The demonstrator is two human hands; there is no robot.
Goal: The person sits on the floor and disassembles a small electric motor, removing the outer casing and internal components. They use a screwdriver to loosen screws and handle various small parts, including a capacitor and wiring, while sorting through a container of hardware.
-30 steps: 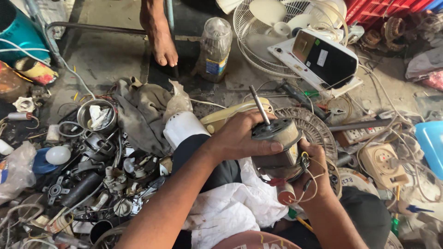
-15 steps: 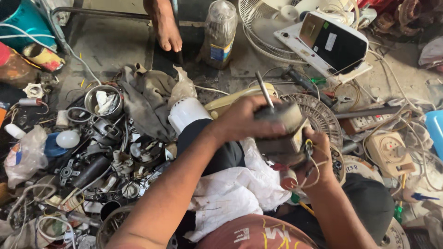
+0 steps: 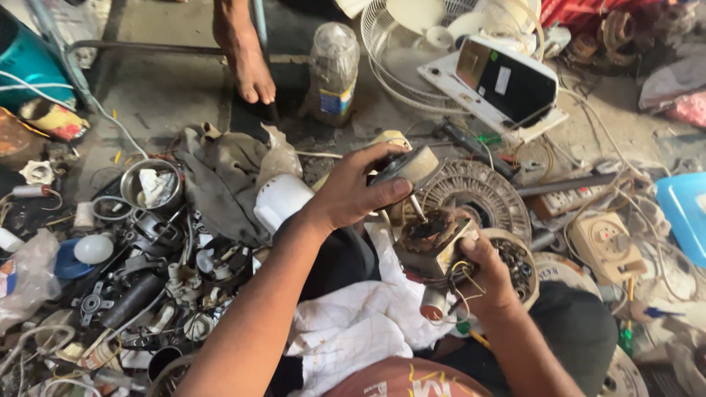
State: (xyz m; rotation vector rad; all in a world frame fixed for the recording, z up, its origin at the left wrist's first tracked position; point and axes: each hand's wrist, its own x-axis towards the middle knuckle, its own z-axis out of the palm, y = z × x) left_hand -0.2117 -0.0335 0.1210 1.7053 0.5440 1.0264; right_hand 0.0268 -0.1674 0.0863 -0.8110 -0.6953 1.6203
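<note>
Fan motor [image 3: 430, 239] sits mid-frame above the lap, held over a white cloth [image 3: 353, 331]. It is in two parts: the rusty wound core with its wires stays low in the right hand [image 3: 482, 272], whose grip is closed around the core's lower corner and wire bundle. The left hand [image 3: 353, 195] has its grip closed on the pale end cap [image 3: 412, 167], lifted clear of the core with the shaft [image 3: 418, 209] showing between them.

Progress, as judged: motor casing already split open, cap off, core exposed; wires and a small capacitor [image 3: 432, 303] still attached, so stripping looks only part done.

Containers: a round metal bowl [image 3: 132, 192] on the floor at left holds crumpled white scraps. A plastic bottle [image 3: 332, 73] stands upright beyond, contents unclear. A blue tub [image 3: 684, 213] at right edge, inside not visible.

Around: loose motor parts and wire on the floor [image 3: 162, 88], a round fan grille [image 3: 478, 195] just behind the motor, another person's bare foot [image 3: 250, 70] beyond.
</note>
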